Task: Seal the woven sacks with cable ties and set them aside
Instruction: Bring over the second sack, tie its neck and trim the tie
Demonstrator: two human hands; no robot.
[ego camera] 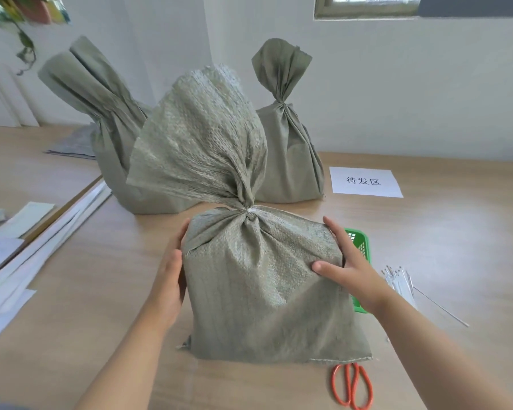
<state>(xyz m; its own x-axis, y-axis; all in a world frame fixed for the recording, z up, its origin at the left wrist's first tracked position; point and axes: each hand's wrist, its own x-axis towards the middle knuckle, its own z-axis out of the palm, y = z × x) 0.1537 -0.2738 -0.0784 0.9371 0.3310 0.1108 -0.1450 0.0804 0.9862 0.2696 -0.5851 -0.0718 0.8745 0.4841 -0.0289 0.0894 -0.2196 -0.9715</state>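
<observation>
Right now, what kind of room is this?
Probably a packing or dispatch room: tied woven sacks stand on a wooden table, loose cable ties lie ready, and a paper sign lies beside one.

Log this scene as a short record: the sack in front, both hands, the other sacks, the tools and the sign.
front sack: upright on table, neck cinched with white tie
left hand: flat against sack's left side
right hand: on sack's right side, thumb on front
back sacks: two, upright, necks gathered
sign: paper sheet, right of back sacks
scissors: orange handles, by sack's near right corner
basket: green, behind right hand
spare ties: loose bundle, right of basket
</observation>
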